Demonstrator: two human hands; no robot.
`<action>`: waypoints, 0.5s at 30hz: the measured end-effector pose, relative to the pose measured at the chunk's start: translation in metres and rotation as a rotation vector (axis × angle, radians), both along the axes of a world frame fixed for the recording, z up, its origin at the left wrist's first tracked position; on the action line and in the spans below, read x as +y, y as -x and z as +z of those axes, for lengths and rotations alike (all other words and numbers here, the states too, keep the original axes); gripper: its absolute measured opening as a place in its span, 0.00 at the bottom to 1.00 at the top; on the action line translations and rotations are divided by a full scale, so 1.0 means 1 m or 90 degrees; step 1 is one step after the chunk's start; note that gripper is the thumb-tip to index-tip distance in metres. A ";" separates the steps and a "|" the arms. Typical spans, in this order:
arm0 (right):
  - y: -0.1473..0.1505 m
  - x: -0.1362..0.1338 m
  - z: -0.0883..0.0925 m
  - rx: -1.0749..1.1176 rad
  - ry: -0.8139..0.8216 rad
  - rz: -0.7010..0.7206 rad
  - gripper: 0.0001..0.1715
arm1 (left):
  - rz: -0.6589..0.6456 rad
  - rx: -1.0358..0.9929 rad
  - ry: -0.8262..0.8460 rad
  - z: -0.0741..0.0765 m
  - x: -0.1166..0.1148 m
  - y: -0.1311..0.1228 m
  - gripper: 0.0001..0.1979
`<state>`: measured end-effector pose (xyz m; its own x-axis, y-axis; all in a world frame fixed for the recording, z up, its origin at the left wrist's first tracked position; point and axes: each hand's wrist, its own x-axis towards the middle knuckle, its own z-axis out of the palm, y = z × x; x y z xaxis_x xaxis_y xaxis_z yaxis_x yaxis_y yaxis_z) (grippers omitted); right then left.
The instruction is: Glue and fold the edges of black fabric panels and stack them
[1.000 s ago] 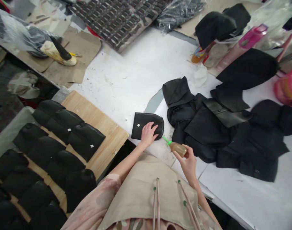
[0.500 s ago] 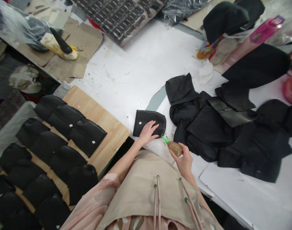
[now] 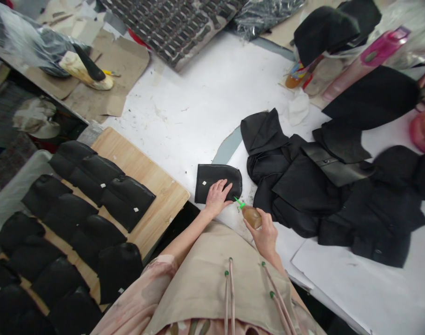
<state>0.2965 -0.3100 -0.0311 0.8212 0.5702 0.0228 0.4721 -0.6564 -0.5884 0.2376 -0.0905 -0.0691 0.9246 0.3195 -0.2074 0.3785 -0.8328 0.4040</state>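
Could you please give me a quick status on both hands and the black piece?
Left hand flat on black piece. Right hand gripping brown bottle, green nozzle at piece's rounded end. Black pile just right, apart.

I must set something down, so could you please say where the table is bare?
Mostly bare: white paper between the patterned dark panel and the black piece; also lower right, below the black pile. Crowded: upper right, around the pink bottle.

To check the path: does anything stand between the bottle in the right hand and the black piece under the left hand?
Nothing visible does. The green nozzle of the bottle in the right hand is at the rounded edge of the black piece; the left hand lies beside the tip.
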 end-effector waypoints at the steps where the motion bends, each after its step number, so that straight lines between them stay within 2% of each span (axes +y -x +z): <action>1: 0.000 -0.001 0.001 -0.003 0.004 -0.001 0.28 | 0.000 0.000 0.001 0.000 0.000 0.000 0.34; 8: 0.000 -0.009 0.007 -0.011 0.010 0.004 0.28 | 0.002 -0.005 -0.001 0.002 0.001 -0.001 0.34; 15: -0.013 -0.003 0.003 -0.025 -0.006 -0.011 0.28 | 0.032 0.014 -0.021 0.006 -0.002 -0.009 0.34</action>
